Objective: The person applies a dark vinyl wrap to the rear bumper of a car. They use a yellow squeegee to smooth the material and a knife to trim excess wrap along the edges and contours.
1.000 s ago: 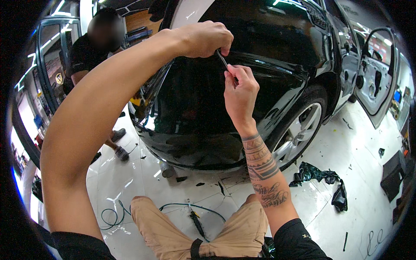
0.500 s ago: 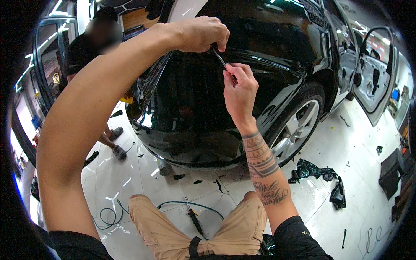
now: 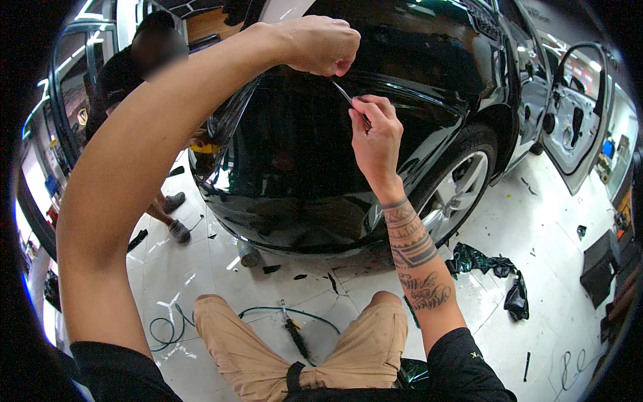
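My left hand (image 3: 323, 45) is up at the top of the black car's bumper (image 3: 295, 167), bent at the wrist with its fingers curled in. What its fingertips grip is hidden behind the hand. Just below and to the right, my right hand (image 3: 377, 142) pinches a slim knife (image 3: 342, 89). Its thin silvery tip points up and left, close under the left fingers. Glossy black film (image 3: 231, 117) hangs in wrinkles at the bumper's left corner, below my left forearm.
Behind my left forearm a person in dark clothes (image 3: 120, 74) stands by the car. A wheel (image 3: 459, 187) and an opened car door (image 3: 577, 120) are at the right. Crumpled black film (image 3: 492, 264), scraps and a green hose (image 3: 268, 308) with a nozzle (image 3: 293, 328) lie on the tiles.
My left hand has risen a little and its fingers are curled more tightly. The right hand with the knife has shifted slightly right and down. The view has turned a little.
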Demonstrator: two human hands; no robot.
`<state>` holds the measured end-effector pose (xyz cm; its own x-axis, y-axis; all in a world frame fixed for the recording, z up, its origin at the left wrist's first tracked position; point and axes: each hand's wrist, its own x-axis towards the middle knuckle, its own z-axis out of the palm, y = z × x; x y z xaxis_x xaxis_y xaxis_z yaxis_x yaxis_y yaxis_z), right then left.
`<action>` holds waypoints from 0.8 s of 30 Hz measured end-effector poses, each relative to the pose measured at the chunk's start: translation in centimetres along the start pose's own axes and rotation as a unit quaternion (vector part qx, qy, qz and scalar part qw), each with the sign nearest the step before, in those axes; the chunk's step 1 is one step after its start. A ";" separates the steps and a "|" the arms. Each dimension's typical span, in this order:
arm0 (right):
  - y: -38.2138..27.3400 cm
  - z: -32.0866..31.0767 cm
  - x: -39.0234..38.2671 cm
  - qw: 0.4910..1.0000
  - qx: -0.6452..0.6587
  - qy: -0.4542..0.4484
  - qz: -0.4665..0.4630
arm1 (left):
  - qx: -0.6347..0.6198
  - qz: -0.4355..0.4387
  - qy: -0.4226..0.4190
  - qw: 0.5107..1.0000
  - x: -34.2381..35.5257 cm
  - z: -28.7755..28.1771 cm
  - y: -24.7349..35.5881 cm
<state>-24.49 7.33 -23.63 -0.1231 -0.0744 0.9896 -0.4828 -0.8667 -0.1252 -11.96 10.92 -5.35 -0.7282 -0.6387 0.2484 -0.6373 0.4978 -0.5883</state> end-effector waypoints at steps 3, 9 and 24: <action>0.3 -0.4 0.1 1.000 -0.001 -0.011 0.009 | 0.015 0.002 0.024 1.000 0.2 0.1 0.1; 0.5 -0.5 0.2 1.000 -0.001 -0.008 -0.002 | 0.004 0.002 0.023 1.000 0.6 -0.1 -0.2; -0.1 -0.6 -0.2 0.998 0.039 -0.011 0.038 | 0.014 -0.017 -0.048 0.999 1.6 -1.4 0.5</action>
<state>-24.89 7.76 -23.89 -0.1366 -0.1522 0.9789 -0.4036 -0.8939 -0.1953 -13.83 11.01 -4.18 -0.6778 -0.7091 0.1941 -0.6526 0.4587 -0.6031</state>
